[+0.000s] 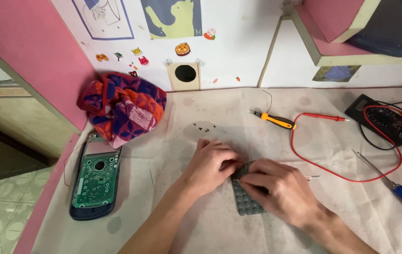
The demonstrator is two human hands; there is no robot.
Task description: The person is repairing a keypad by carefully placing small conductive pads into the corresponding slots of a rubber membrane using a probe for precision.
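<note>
Head view: a grey keypad [244,201] is laid flat on the table [201,226], its long axis running away from the person, upper end hidden beneath both hands. The left hand [210,164] is curled on its upper left corner; the right hand [276,188] is closed over its upper right edge. A blue case [90,214] to the left contains a green board [95,178].

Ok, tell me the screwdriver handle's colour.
Orange with black, on the screwdriver in the head view.
</note>
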